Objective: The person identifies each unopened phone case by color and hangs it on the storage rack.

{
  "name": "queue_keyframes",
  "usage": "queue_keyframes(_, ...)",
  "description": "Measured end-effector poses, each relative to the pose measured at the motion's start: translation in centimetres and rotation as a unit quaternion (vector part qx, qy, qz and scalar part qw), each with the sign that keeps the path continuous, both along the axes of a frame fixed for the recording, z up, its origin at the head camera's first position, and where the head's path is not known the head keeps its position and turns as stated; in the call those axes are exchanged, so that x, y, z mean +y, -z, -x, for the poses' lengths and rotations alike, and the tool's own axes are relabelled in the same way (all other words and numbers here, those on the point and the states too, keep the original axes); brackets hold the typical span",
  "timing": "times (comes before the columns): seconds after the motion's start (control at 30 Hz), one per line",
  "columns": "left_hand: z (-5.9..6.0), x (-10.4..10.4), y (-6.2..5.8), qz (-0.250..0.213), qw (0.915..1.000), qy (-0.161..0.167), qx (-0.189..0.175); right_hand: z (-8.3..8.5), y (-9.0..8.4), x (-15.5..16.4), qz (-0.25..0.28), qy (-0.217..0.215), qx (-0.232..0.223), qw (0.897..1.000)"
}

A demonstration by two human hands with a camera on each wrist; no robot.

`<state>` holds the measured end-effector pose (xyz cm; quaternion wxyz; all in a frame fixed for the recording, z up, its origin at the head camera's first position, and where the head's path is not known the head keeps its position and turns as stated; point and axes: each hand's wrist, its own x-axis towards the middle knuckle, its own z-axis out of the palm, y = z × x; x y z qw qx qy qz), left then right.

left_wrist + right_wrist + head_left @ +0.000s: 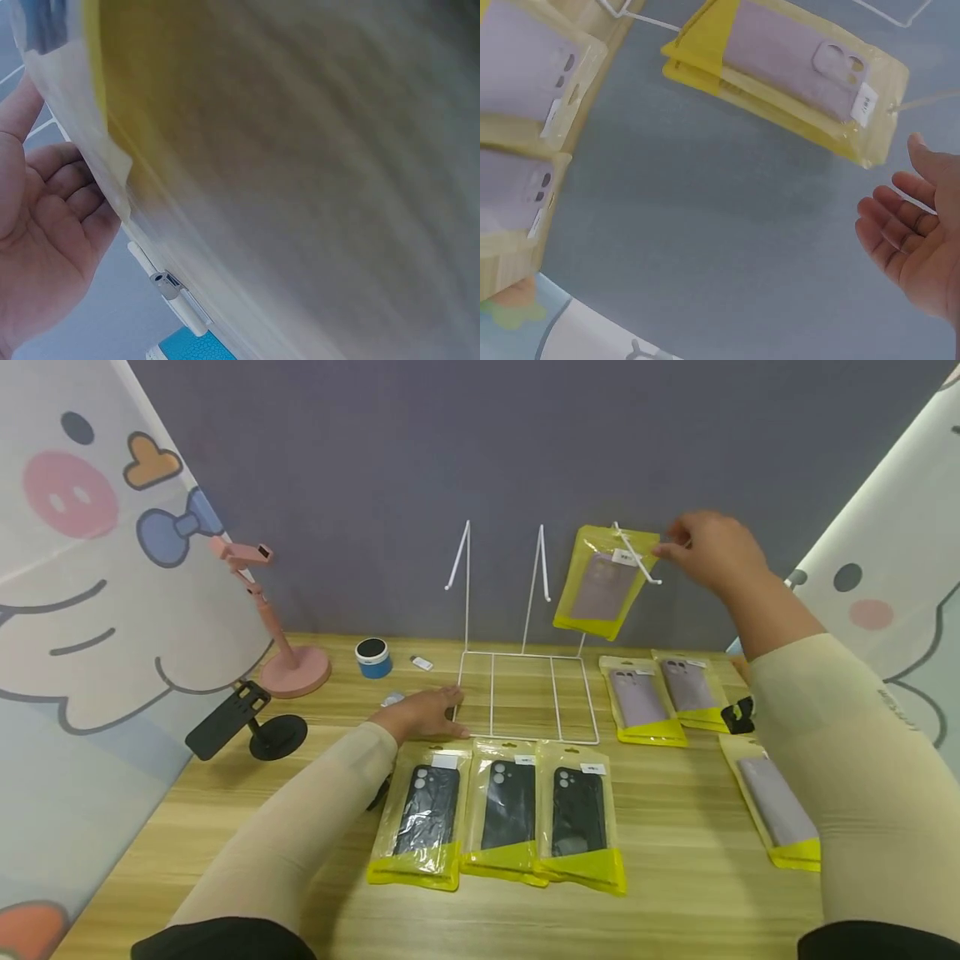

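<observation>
One lilac phone case pack [603,581] hangs on the right-hand hook [636,556] of the white wire rack [525,693], at about 1 o'clock from table centre. By my read that's one hung, the rest to go.

My right hand [708,552] is up at 1–2 o'clock, just beside the top of that pack. Wrist view shows the fingers [896,225] loosely spread and gripping nothing; hand and pack look apart.

My left hand [423,714] lies flat at 10 o'clock on the table [675,902], fingers straight, touching the rack's base frame at its left front corner, probably steadying it. Holds nothing.

Left to hang, as I judge it:
- three black case packs [498,814] in a row at 6 o'clock, just in front of the rack
- two lilac packs [663,697] at 3 o'clock beside the rack
- one more lilac pack [776,802] at 4 o'clock, partly under my right sleeve

The other two hooks [498,556] are bare.
</observation>
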<state>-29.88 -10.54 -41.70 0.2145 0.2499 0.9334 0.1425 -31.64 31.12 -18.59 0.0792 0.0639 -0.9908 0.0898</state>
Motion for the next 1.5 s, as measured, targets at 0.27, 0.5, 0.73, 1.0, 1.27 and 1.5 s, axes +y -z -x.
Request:
queue_keyframes(0.27,0.3,-0.5,-0.3,-0.004,0.9999,-0.009,-0.01,-4.2,2.1,2.0,0.018,-0.014,-0.015,1.0)
queue_keyframes(0.5,0.8,-1.2,0.0,-0.016,0.9998,-0.009,-0.01,-7.1,6.9,5.2,0.03,-0.01,-0.051,0.998)
queue_keyframes(0.73,1.1,-1.3,0.7,-0.017,0.9995,-0.017,-0.019,-9.2,12.8,9.6,0.034,-0.004,-0.105,0.994)
queue_keyframes(1.0,1.1,-1.1,0.3,-0.007,0.9998,-0.012,-0.013,-11.1,18.9,13.8,0.019,0.008,-0.157,0.987)
queue_keyframes(1.27,1.2,-1.1,0.1,-0.01,0.9996,-0.018,-0.019,-11.1,22.3,16.3,-0.02,0.032,-0.182,0.983)
queue_keyframes(1.5,1.3,-1.0,0.3,-0.014,0.9997,-0.013,-0.015,-11.0,22.3,16.1,-0.013,0.018,-0.216,0.976)
